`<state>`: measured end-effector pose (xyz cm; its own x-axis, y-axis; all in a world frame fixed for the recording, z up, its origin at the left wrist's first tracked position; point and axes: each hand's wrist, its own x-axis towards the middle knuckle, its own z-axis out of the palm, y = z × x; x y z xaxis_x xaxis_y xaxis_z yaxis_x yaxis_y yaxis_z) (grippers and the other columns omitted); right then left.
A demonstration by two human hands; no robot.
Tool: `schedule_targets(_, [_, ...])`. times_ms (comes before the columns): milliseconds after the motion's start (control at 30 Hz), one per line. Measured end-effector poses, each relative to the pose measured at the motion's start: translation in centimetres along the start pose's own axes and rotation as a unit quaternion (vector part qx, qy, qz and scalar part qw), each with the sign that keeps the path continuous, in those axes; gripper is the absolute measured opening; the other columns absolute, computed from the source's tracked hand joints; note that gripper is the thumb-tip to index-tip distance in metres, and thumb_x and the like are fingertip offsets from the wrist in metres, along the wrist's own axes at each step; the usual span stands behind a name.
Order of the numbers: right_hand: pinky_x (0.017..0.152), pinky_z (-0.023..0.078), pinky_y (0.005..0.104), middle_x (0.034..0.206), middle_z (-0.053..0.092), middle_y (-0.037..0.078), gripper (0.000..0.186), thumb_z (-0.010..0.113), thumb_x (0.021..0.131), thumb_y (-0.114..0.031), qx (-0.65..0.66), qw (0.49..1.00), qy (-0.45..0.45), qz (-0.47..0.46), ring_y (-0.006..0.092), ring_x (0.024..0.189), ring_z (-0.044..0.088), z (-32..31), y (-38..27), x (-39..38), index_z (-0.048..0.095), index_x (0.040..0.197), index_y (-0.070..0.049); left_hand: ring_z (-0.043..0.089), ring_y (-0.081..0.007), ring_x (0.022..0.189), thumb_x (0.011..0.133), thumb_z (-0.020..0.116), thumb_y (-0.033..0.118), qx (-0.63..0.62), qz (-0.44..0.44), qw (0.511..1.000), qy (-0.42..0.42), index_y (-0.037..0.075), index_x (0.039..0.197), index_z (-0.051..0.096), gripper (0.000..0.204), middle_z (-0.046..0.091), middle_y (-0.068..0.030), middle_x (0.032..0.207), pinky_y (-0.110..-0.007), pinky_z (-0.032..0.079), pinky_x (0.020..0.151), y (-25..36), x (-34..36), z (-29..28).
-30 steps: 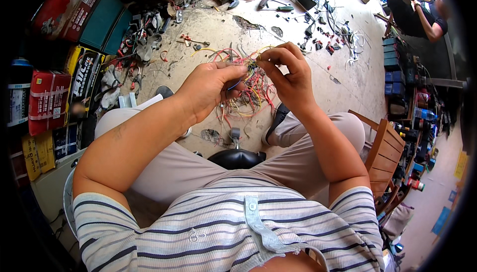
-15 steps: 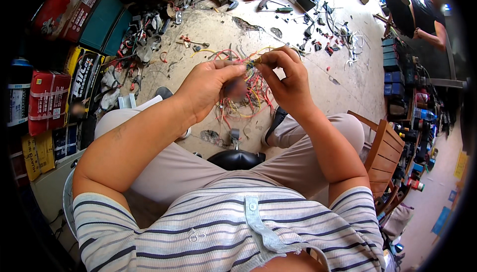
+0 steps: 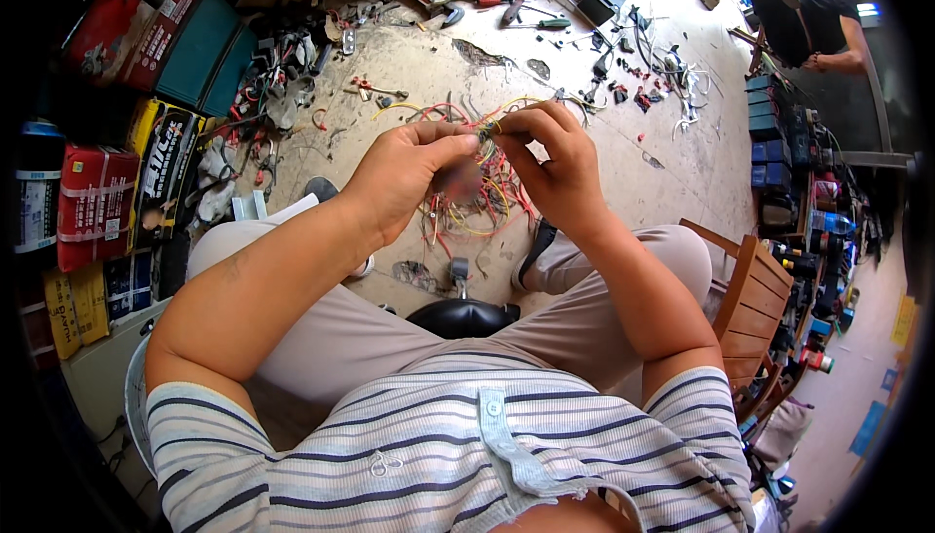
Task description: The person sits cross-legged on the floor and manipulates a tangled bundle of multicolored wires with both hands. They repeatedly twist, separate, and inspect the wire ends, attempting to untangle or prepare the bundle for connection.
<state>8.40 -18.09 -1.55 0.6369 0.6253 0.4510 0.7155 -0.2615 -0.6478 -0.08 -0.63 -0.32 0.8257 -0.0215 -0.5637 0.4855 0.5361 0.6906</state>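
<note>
Both my hands meet over a tangle of thin coloured wires (image 3: pixel 502 204), red, yellow and white, that lies on the floor between my feet. My left hand (image 3: pixel 414 168) pinches a small bunch of wires (image 3: pixel 489 131) between thumb and forefinger. From the other side, my right hand (image 3: pixel 553 158) grips the same bunch with its thumb and fingers. The bunch looks yellow, green and dark, too small to make out strand by strand. Part of the tangle is hidden behind my hands.
Below my hands is a black rounded seat (image 3: pixel 464 316). Screwdrivers and other hand tools (image 3: pixel 526 12) lie at the far side. Boxes (image 3: pixel 97 204) line the left; a wooden chair (image 3: pixel 755 304) stands right. Another person (image 3: pixel 813 31) sits at the far right. Scraps (image 3: pixel 643 85) litter the floor.
Both hands keep hold of the wire bunch, with slight shifts of the fingers. My right hand has dipped a little toward me. The seated person at the far right has shifted slightly.
</note>
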Motion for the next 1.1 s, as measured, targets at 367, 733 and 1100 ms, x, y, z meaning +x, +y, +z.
schedule_targets(367, [0.063, 0.046, 0.0315, 0.079, 0.059, 0.007, 0.02, 0.069, 0.075, -0.007, 0.069, 0.995, -0.001, 0.078, 0.0216, 0.073, 0.058, -0.7, -1.5, 0.3, 0.063, 0.093, -0.006, 0.058, -0.0063, 0.074, 0.086, 0.064, 0.013, 0.031, 0.016, 0.999, 0.019, 0.007, 0.098, 0.064, 0.013, 0.063, 0.0019, 0.087, -0.019, 0.047, 0.068, -0.1, 0.1, 0.3])
schedule_targets(733, [0.057, 0.044, 0.0312, 0.076, 0.059, 0.006, 0.011, 0.067, 0.077, -0.009, 0.066, 0.989, 0.021, 0.134, 0.0203, 0.063, 0.055, 0.0, -1.3, 0.0, 0.064, 0.087, -0.006, 0.06, -0.008, 0.077, 0.088, 0.061, 0.01, 0.04, 0.025, 0.999, 0.018, 0.004, 0.101, 0.063, 0.015, 0.064, -0.0003, 0.09, -0.02, 0.049, 0.071, -0.4, 0.7, 0.1])
schedule_targets(1100, [0.053, 0.043, 0.0301, 0.078, 0.062, 0.009, 0.013, 0.062, 0.082, -0.015, 0.117, 0.965, -0.001, 0.235, 0.0193, 0.056, 0.055, 0.1, -2.3, -1.2, 0.067, 0.087, -0.004, 0.062, -0.0118, 0.08, 0.09, 0.057, 0.009, -0.127, 0.018, 0.992, -0.008, 0.005, 0.104, 0.058, 0.014, 0.064, -0.004, 0.092, -0.023, 0.052, 0.071, 0.2, 1.1, -0.1])
